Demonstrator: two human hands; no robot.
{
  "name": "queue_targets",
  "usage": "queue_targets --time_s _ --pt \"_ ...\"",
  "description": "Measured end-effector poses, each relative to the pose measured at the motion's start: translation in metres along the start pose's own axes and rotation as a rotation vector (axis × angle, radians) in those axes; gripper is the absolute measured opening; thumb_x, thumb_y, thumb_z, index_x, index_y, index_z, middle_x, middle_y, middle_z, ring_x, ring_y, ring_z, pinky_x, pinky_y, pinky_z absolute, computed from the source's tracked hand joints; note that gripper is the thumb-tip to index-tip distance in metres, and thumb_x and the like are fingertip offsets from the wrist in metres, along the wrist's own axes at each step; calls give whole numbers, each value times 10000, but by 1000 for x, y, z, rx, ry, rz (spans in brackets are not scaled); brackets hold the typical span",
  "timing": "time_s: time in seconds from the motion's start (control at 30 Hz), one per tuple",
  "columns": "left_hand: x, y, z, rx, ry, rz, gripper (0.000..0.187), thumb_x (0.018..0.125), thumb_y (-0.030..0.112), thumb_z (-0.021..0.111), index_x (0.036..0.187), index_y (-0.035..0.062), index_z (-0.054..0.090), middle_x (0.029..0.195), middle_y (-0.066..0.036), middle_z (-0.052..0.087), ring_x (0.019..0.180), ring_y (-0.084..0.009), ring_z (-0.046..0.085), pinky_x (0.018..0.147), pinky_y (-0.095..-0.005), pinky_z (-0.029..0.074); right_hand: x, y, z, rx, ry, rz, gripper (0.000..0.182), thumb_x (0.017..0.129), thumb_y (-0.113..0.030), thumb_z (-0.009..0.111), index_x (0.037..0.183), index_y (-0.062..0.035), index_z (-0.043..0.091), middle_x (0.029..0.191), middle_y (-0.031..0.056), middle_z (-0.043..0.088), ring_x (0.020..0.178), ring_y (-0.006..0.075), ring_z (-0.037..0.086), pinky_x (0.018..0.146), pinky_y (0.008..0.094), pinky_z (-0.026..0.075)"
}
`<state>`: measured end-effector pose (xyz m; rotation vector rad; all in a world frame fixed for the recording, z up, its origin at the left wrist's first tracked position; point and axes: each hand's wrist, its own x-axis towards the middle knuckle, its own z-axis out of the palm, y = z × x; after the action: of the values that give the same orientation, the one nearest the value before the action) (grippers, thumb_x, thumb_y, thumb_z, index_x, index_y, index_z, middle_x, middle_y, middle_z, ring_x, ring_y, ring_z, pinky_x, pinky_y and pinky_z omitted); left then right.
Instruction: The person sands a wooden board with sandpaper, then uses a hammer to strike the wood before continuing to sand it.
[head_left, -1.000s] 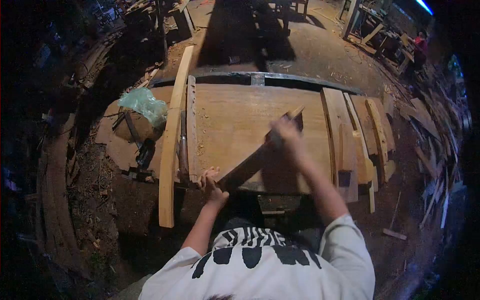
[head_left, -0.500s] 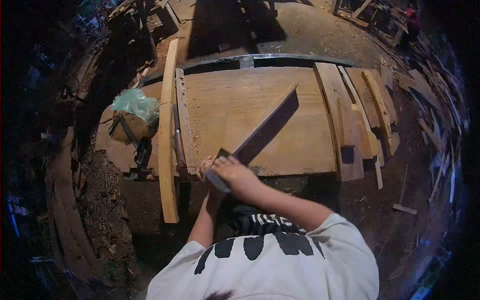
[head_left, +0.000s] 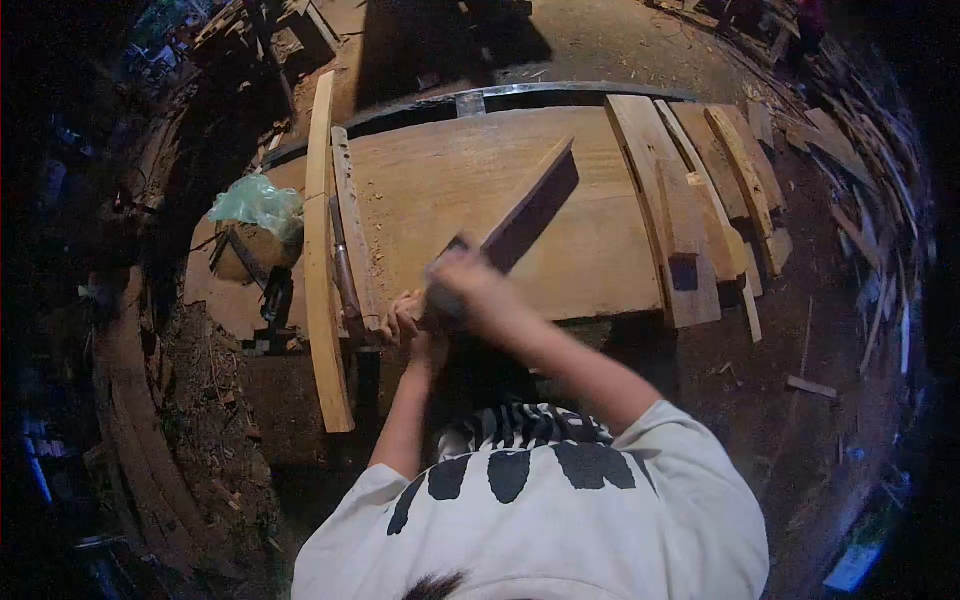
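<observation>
A narrow wooden board (head_left: 535, 205) slants across the work surface, its near end at my hands and its dark side facing right. My left hand (head_left: 404, 316) is closed around the near end, low on the left. Over that end lies my right hand (head_left: 472, 284), blurred by motion, closed on a dark grey block-like piece (head_left: 443, 304). Fingers and blur partly hide this piece, so its kind cannot be made out. Left of my hands, a long-handled tool with a brown handle (head_left: 346, 282) rests beside a rough wooden strip (head_left: 350, 205).
The broad wooden bench top (head_left: 440, 170) has shavings on its left. A long pale plank (head_left: 318, 250) overhangs the front edge. Beyond it sits a green plastic bag (head_left: 262, 205). Several cut boards (head_left: 640, 190) lie at the right. Scrap wood (head_left: 850, 150) is piled on the ground.
My right hand and the grey piece have moved up along the board, away from my body. My left hand stays at the near end. The whole view has shifted slightly.
</observation>
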<state>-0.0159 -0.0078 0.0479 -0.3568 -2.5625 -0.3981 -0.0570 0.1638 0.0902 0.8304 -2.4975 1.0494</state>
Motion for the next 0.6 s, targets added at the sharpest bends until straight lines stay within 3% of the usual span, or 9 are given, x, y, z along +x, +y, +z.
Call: queue_targets --time_s 0.1,0.17,0.2,0.27,0.3,0.33,0.37,0.43,0.6 --pt "-7 -7 13 -81 -140 -74 442 760 181 628 1149 83 443 1197 -95 492 1183 -306 440 1001 -463 240 -10 -63 25 -40 -2 -39 405 773 -30 531 1176 -45 564 1205 191 568 1185 314 517 1087 441 313" --pt "-12 -21 23 -149 -273 -149 431 743 177 638 1117 82 448 1209 -102 493 1192 -312 435 1016 -456 240 -1 -35 0 150 -144 -24 387 771 -39 554 1156 -52 585 1209 171 576 1197 296 514 1082 429 327" --pt "-15 -26 24 -179 -340 -191 425 734 175 643 1102 81 451 1215 -105 494 1196 -316 433 1024 -453 240 1 16 3 -121 25 -164 402 741 -49 601 1143 -58 596 1184 150 596 1189 298 519 1060 422 352" --pt "-26 -28 21 -175 -201 -202 479 653 140 651 1081 81 444 1199 -111 501 1199 -321 432 1026 -458 235 15 86 -53 -1 133 136 324 804 -120 580 1122 -66 613 1122 148 624 1033 318 594 909 390 452" --pt "-27 -26 21 -179 -51 -207 538 571 104 660 1060 81 437 1184 -118 509 1202 -326 432 1029 -463 231 13 140 -71 422 294 466 328 853 -195 549 1143 -55 612 1098 163 626 976 321 609 862 380 463" --pt "-19 -23 10 -148 -209 -213 951 552 133 688 1364 46 201 1307 -177 394 1190 -400 366 1058 -501 229 29 132 -126 184 55 700 352 870 -197 508 1164 -25 598 1089 186 628 976 323 607 870 392 454" --pt "-20 -24 12 -147 -212 -206 951 552 133 688 1364 46 201 1307 -177 394 1190 -400 366 1058 -501 229 18 155 -141 -143 232 549 358 838 -153 528 1143 26 582 1089 233 613 1011 365 595 887 419 442" --pt "-21 -21 20 -207 71 -117 568 589 73 667 1112 76 447 1155 -132 534 1179 -338 449 1026 -474 239 14 152 -184 -376 85 783 424 743 -101 646 1156 -42 570 1074 230 605 1053 399 563 879 474 462" --pt "-2 -7 4 -294 7 -269 401 786 192 693 1117 52 516 1152 -151 556 1140 -343 489 991 -473 303 -52 128 -179 -421 311 665 619 697 -45 631 1283 9 441 1172 307 533 1126 439 509 962 447 425"
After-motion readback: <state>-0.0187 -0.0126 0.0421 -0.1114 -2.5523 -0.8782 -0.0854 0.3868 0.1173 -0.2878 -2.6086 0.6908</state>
